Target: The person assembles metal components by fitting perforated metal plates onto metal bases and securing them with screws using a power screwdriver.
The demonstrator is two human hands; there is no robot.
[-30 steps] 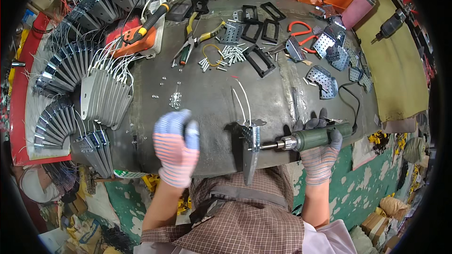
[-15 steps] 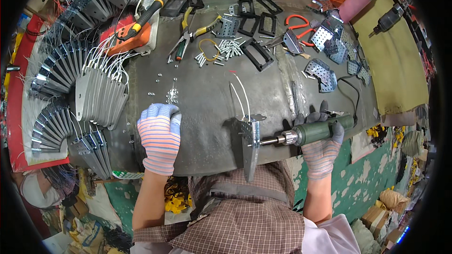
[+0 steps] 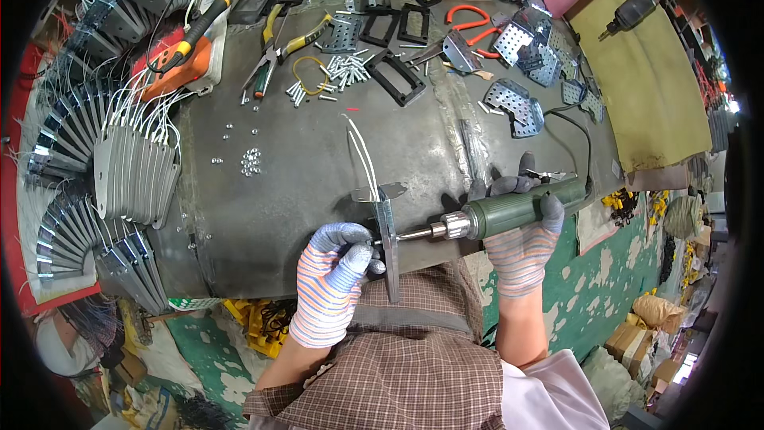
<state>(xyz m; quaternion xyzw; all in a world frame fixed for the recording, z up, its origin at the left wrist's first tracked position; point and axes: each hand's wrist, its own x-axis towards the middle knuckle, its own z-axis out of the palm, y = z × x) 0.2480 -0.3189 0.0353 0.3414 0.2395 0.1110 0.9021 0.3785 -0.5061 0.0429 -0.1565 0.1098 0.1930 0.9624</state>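
left hand [image 3: 333, 280] now at bracket [image 3: 387, 231], driver [image 3: 509, 211] steady

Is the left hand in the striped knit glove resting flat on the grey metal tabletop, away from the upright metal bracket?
No: the left hand is closed around the upright metal bracket at the grey metal tabletop's near edge.

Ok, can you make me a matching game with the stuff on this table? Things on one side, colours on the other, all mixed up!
Things:
1. power screwdriver in the right hand
2. pliers at the far side of the table
3. rectangular frames
4. wires coming out of the metal bracket that the left hand touches

Colours:
A. white
B. green
C. black
D. yellow handles

Right pairs: 1-B, 2-D, 3-C, 4-A
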